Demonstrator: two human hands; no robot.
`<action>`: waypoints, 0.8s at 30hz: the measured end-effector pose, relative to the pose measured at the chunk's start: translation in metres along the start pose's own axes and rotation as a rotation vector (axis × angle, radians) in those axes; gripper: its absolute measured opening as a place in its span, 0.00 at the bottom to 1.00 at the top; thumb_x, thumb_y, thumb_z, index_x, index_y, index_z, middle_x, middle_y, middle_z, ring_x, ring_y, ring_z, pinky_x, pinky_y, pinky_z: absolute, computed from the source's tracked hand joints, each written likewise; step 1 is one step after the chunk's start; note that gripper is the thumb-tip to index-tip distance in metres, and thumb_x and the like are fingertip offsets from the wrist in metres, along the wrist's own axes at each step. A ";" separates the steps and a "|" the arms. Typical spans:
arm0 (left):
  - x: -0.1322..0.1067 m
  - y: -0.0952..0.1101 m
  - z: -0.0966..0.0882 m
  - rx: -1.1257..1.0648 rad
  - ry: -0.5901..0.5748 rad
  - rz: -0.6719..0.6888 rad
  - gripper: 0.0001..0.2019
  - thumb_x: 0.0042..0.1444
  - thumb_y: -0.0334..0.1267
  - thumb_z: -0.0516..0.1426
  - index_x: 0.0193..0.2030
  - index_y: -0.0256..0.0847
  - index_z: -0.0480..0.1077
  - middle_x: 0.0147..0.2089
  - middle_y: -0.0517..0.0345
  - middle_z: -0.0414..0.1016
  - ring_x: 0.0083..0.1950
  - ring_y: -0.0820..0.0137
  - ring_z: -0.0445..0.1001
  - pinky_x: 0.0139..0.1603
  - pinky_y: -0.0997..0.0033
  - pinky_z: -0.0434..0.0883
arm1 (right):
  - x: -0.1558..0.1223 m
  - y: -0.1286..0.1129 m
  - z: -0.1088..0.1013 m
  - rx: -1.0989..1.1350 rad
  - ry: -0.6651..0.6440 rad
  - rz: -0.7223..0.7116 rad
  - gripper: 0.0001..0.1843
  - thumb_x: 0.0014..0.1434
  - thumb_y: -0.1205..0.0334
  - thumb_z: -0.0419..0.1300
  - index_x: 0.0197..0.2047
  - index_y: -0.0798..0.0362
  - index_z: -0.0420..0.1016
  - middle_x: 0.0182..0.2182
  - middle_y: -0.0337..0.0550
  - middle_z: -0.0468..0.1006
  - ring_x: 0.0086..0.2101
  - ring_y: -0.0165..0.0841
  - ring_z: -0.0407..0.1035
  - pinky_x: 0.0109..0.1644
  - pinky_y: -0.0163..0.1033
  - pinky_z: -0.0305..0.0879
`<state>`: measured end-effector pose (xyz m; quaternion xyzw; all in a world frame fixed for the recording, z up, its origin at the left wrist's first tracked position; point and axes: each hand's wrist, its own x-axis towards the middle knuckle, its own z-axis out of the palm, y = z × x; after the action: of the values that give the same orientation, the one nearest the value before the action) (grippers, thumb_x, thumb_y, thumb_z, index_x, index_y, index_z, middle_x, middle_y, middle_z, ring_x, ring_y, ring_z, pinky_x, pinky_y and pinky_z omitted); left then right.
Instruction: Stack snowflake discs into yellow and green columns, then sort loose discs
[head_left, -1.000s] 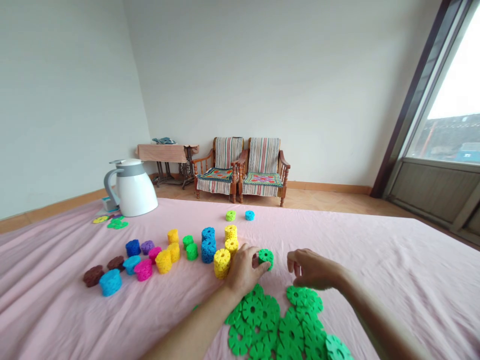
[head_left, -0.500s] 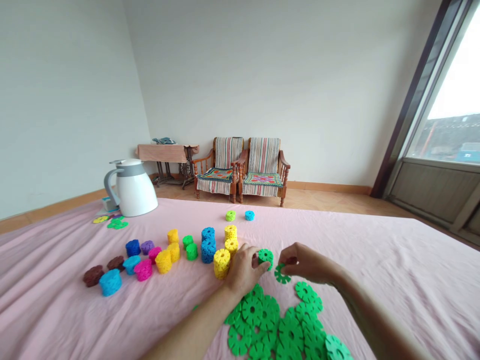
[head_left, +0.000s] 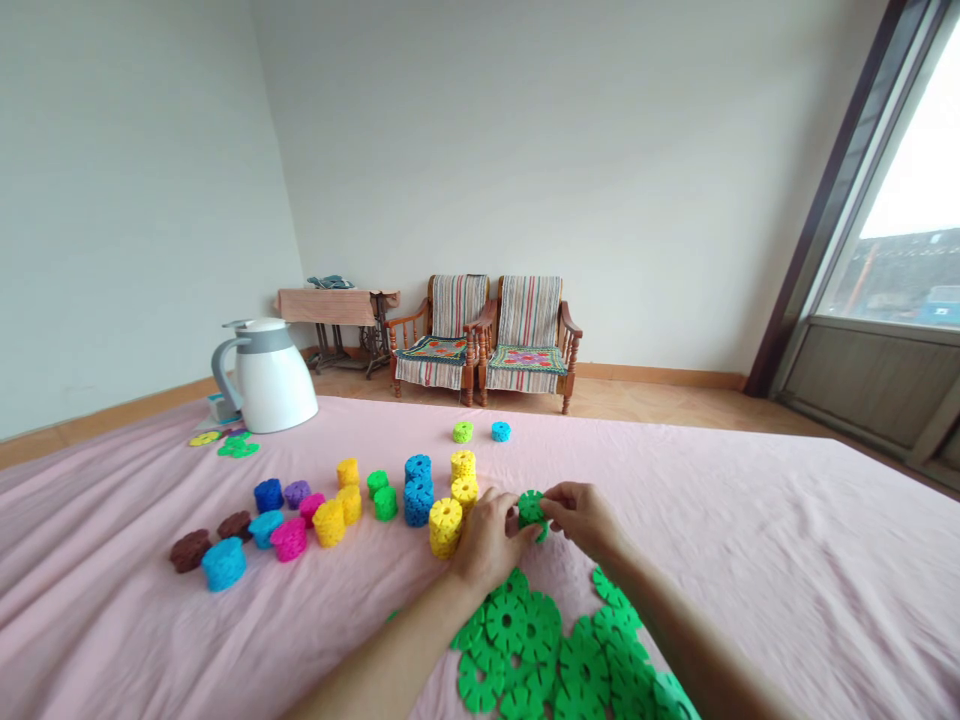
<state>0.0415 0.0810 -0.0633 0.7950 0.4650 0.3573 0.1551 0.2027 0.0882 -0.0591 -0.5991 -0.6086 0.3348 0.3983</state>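
A short stack of dark green snowflake discs (head_left: 532,518) stands on the pink cloth, with my left hand (head_left: 489,538) closed around its left side, thumb at the near side. From the right, my right hand (head_left: 589,519) pinches the edge of a green snowflake disc (head_left: 530,500) at the top of this stack. Whether that disc lies flush on the others is hard to see. Just left of my left hand are yellow disc stacks (head_left: 445,527). Nearer to me, a loose pile of green snowflake discs (head_left: 517,640) spreads beneath my forearms, partly hidden by them.
More stacks in blue (head_left: 418,490), orange (head_left: 329,523), pink (head_left: 289,539) and brown (head_left: 190,550) stand to the left. A white jug (head_left: 275,385) is at the far left. Two small stacks, one lime (head_left: 463,432), sit farther back. Wooden chairs (head_left: 529,330) stand beyond the bed-like surface.
My right hand has moved left and slightly up, bringing its green disc from beside the stack onto its top. My left hand has stayed at the stack.
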 end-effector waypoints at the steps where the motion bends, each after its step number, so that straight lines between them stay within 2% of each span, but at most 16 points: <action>1: 0.000 0.000 0.000 -0.001 -0.003 0.001 0.10 0.52 0.44 0.58 0.30 0.39 0.70 0.31 0.57 0.66 0.33 0.68 0.67 0.32 0.72 0.61 | 0.000 0.001 -0.001 -0.017 0.001 -0.004 0.09 0.48 0.61 0.55 0.28 0.57 0.74 0.21 0.44 0.76 0.22 0.30 0.69 0.24 0.32 0.60; 7: 0.000 0.003 -0.002 -0.019 -0.009 -0.012 0.10 0.50 0.43 0.59 0.35 0.39 0.72 0.33 0.56 0.68 0.36 0.66 0.68 0.35 0.70 0.63 | 0.004 0.009 -0.007 -0.123 0.051 -0.035 0.11 0.51 0.60 0.53 0.28 0.56 0.75 0.24 0.45 0.77 0.26 0.33 0.71 0.29 0.35 0.62; 12: -0.001 0.005 -0.002 -0.043 0.014 -0.053 0.14 0.47 0.43 0.61 0.40 0.39 0.72 0.36 0.55 0.69 0.38 0.65 0.69 0.37 0.68 0.65 | 0.000 0.004 -0.005 -0.175 0.065 -0.094 0.16 0.56 0.55 0.49 0.29 0.53 0.74 0.27 0.44 0.77 0.32 0.34 0.71 0.35 0.35 0.62; 19: -0.002 0.003 -0.001 -0.029 0.016 -0.041 0.11 0.49 0.43 0.60 0.37 0.39 0.72 0.34 0.56 0.69 0.35 0.66 0.69 0.35 0.70 0.65 | -0.009 -0.005 0.002 -0.202 -0.024 -0.263 0.28 0.61 0.44 0.36 0.28 0.53 0.67 0.24 0.41 0.71 0.29 0.33 0.67 0.35 0.36 0.60; 24: -0.002 0.001 0.000 -0.013 0.017 -0.027 0.11 0.49 0.44 0.60 0.36 0.39 0.72 0.32 0.57 0.69 0.35 0.66 0.69 0.34 0.70 0.64 | -0.007 -0.001 0.005 -0.156 -0.034 -0.256 0.30 0.61 0.40 0.35 0.29 0.54 0.66 0.26 0.42 0.71 0.32 0.33 0.66 0.36 0.36 0.60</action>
<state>0.0416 0.0789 -0.0639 0.7845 0.4748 0.3648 0.1613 0.1974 0.0817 -0.0609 -0.5400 -0.7107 0.2433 0.3796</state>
